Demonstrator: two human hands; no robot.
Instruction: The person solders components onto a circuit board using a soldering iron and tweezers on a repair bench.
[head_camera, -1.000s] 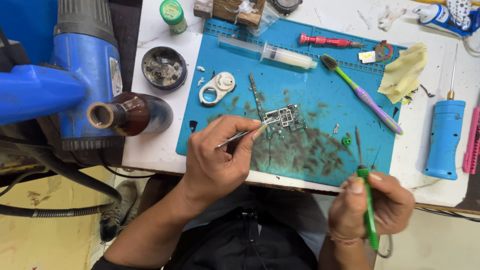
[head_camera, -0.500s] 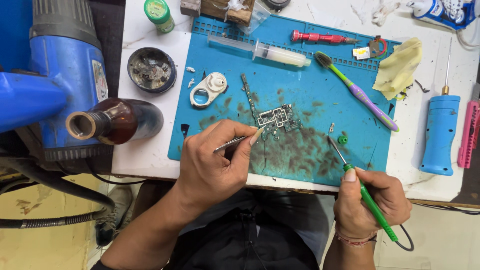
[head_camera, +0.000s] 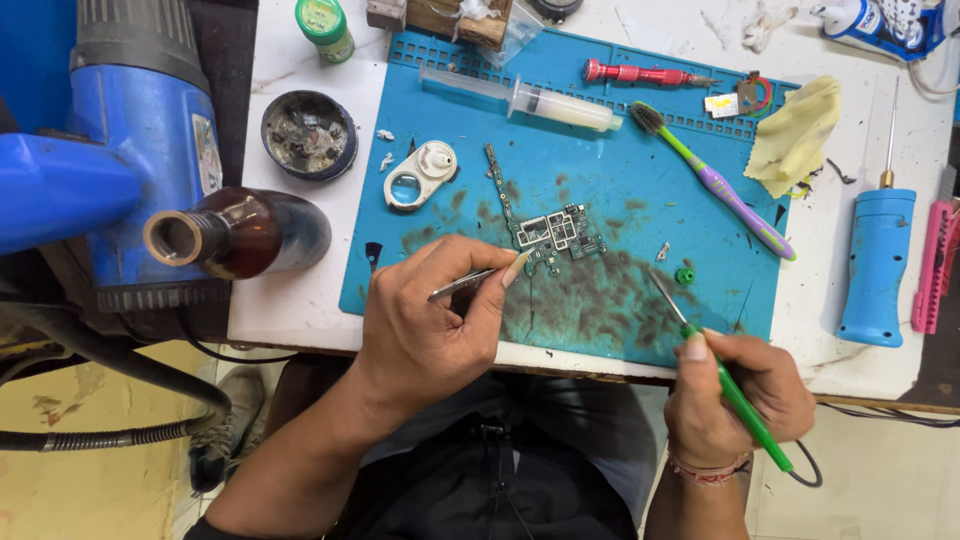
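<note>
A small green circuit board (head_camera: 556, 235) lies on a stained blue work mat (head_camera: 600, 150). My left hand (head_camera: 430, 325) grips metal tweezers (head_camera: 470, 283) whose tips reach the board's near left edge. My right hand (head_camera: 735, 395) holds a green-handled soldering iron (head_camera: 725, 375); its metal tip points up-left over the mat, a short way right of the board and clear of it. A tiny green part (head_camera: 685, 275) sits just beyond the tip.
A blue hot-air gun (head_camera: 140, 120) and brown glass bottle (head_camera: 240, 235) stand at left. On the mat: a syringe (head_camera: 530, 100), toothbrush (head_camera: 710, 180), red screwdriver (head_camera: 645, 73), white plastic frame (head_camera: 422, 175). A yellow cloth (head_camera: 795, 135), blue tool (head_camera: 877, 260) and round tin (head_camera: 308, 133) lie nearby.
My right hand has brought the soldering iron up from below the table edge, its tip now over the mat near the board. The left hand stays with the tweezers at the board.
</note>
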